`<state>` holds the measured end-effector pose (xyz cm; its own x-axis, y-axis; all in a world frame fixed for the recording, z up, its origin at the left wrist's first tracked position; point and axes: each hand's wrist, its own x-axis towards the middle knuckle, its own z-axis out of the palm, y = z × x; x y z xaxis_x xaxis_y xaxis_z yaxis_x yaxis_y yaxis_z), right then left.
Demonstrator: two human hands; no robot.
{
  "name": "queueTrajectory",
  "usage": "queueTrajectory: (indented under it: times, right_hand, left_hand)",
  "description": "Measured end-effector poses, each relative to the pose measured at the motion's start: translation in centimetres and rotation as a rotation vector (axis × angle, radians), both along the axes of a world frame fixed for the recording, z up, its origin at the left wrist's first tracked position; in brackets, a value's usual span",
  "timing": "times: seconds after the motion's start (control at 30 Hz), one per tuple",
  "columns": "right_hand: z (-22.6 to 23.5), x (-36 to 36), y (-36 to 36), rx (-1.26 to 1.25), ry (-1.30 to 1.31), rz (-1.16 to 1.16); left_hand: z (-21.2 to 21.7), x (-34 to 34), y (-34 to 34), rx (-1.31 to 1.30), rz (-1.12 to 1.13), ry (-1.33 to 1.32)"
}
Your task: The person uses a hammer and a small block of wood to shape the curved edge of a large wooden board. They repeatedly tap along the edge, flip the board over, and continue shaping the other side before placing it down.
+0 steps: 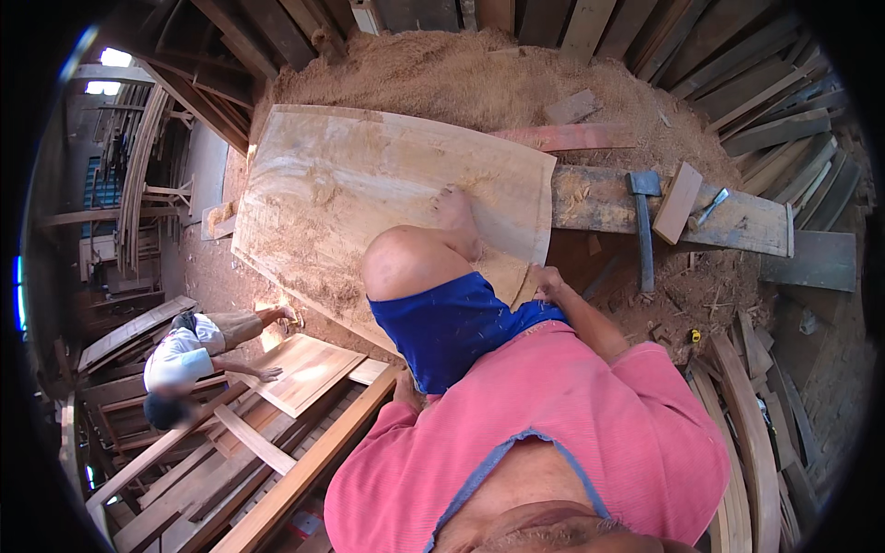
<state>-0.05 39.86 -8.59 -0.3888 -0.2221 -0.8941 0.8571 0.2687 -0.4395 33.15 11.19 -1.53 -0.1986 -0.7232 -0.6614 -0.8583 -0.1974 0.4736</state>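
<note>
No packages, labels, signs or screens can be made out in this view. The scene holds only bare timber, sawdust and hand tools, and none of them carries a sticker, tag or printed wrapper that shows. A small reddish patch low among the planks near the left is too blurred to tell what it is.
</note>
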Motion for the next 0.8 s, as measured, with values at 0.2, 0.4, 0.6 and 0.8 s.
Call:
queueTrajectory:
  times: [0.2,0.4,0.6,0.8]
  right_hand:
    - [4.8,0.0,-0.9,0.123,0.039,0.111]
    - [2.0,-0.3,-1.0,0.137,0.091,0.16]
    - [0.4,0.7,-1.4,0.27,0.192,0.124]
    - [-1.8,0.4,-1.5,0.422,0.465,0.188]
  left_hand:
    - [-0.8,2.3,3.9,0.032,-0.064,-0.011]
    - [2.0,1.1,0.2,-0.065,-0.151,-0.016]
    - [3.2,-2.9,-2.5,-0.153,-0.328,-0.035]
    - [4.8,-16.7,-2.5,-0.436,-0.781,0.126]
